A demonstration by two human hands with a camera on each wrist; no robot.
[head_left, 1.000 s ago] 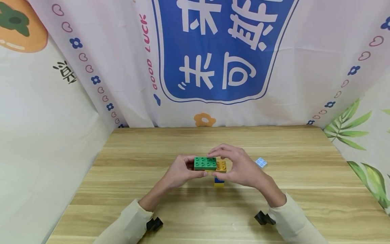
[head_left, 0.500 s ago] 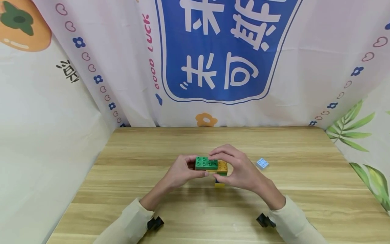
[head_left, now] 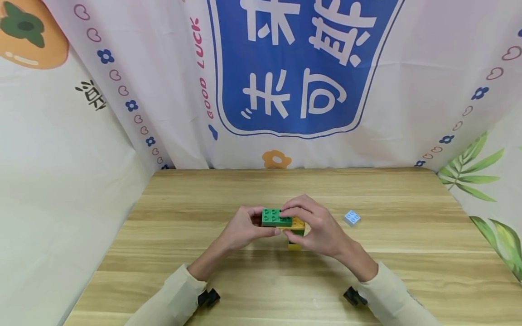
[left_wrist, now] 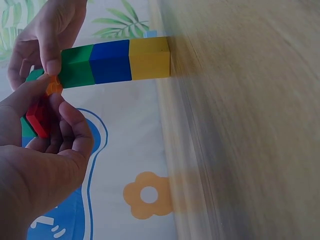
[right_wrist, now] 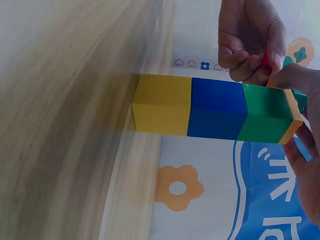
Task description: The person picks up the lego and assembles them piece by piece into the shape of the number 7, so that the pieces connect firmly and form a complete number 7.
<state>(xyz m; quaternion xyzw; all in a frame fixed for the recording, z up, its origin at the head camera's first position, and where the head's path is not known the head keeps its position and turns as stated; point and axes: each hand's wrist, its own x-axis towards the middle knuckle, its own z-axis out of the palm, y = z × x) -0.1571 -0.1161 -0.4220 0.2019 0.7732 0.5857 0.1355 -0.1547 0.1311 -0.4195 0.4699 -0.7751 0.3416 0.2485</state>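
Observation:
A toy brick tower stands upright on the table: a yellow brick [right_wrist: 161, 105] at the bottom, a blue brick [right_wrist: 217, 107] above it, then a green brick [right_wrist: 266, 112] and a flat orange piece [head_left: 299, 223]. A long green brick [head_left: 272, 217] lies across the top and overhangs to the left. My left hand [head_left: 240, 230] grips its left end, thumb in front, fingers behind. In the left wrist view a red brick [left_wrist: 38, 119] shows between that hand's fingers. My right hand [head_left: 320, 226] pinches the long green brick's right part, its fingertips over the studs and thumb lower in front.
A light-blue brick [head_left: 352, 218] lies on the wooden table [head_left: 195, 190] to the right of the right hand. A printed cloth [head_left: 179, 90] hangs behind the table's back edge. Black wrist mounts [head_left: 209, 297] show by both sleeves.
My right fingertips have crept left over the long green brick's studs, and the right thumb covers more of the blue brick. The left hand keeps its hold. The head view has shifted slightly.

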